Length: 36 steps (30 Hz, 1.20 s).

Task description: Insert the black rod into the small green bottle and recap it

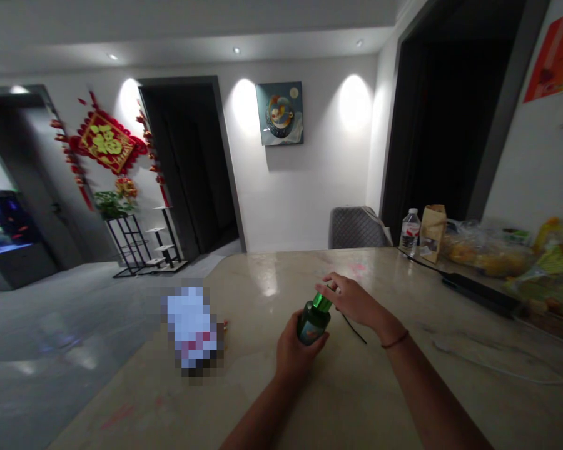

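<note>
In the head view, a small dark green bottle [313,324] with a light label is tilted to the right above the table. My left hand [294,350] is wrapped round its lower body. The shiny green cap [322,302] sits at the bottle's upper end, with the fingers of my right hand [349,299] closed over its top. Whether the cap is still joined to the bottle's neck cannot be told. A thin dark stick or cord [355,330] shows below my right wrist.
A blurred-out white and blue object [191,328] lies left on the marble table [244,400]. At right are a water bottle [410,232], a paper bag [433,234], plastic food bags [488,250] and a black power strip [481,295] with cables. A grey chair [359,228] stands behind the table.
</note>
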### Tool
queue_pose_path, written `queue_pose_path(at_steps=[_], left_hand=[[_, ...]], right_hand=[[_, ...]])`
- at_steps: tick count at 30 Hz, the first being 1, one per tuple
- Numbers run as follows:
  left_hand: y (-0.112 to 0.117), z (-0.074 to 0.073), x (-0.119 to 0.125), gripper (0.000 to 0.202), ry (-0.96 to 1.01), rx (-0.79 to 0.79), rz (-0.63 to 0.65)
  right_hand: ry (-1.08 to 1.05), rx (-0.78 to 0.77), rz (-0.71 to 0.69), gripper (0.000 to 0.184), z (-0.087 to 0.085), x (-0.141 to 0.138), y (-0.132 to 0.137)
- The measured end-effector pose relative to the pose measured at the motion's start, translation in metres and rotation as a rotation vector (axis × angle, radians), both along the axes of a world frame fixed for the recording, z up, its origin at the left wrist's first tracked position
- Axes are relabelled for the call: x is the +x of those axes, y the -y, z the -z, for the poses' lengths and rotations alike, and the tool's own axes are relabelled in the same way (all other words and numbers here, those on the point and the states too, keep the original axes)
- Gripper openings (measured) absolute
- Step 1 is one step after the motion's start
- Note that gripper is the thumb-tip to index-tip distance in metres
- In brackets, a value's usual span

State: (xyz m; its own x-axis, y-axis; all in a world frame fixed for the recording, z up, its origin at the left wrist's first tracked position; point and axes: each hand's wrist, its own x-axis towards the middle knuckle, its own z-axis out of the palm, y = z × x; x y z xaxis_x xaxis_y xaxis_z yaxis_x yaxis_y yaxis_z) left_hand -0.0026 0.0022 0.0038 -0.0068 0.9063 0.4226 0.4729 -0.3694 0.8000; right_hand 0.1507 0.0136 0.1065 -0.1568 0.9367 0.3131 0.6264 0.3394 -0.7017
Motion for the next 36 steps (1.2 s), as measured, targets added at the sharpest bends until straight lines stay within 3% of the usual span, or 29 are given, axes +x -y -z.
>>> queue_pose_path(at_steps=[10, 17, 26, 32, 36], left_hand=[[0.0014, -0.0016, 0.0005, 0.056, 0.021, 0.008, 0.018], [0.0004, -0.0014, 0.0006, 0.054, 0.014, -0.001, 0.019], [0.0009, -0.0022, 0.0012, 0.055, 0.035, 0.006, -0.001], [0.0026, -0.0048, 0.0009, 0.052, 0.037, 0.007, 0.000], [0.0029, -0.0052, 0.0010, 0.052, 0.026, -0.004, -0.008]], right_hand=[[0.008, 0.041, -0.025, 0.037, -0.0008, 0.0021, 0.0006], [0.019, 0.043, 0.047, 0.040, 0.0009, -0.0009, -0.0026], [-0.041, 0.056, -0.032, 0.036, -0.0007, 0.0026, -0.0009], [-0.036, 0.059, 0.022, 0.038, -0.0026, 0.0012, -0.0004], [-0.058, 0.068, -0.022, 0.035, -0.0029, 0.0018, 0.0006]])
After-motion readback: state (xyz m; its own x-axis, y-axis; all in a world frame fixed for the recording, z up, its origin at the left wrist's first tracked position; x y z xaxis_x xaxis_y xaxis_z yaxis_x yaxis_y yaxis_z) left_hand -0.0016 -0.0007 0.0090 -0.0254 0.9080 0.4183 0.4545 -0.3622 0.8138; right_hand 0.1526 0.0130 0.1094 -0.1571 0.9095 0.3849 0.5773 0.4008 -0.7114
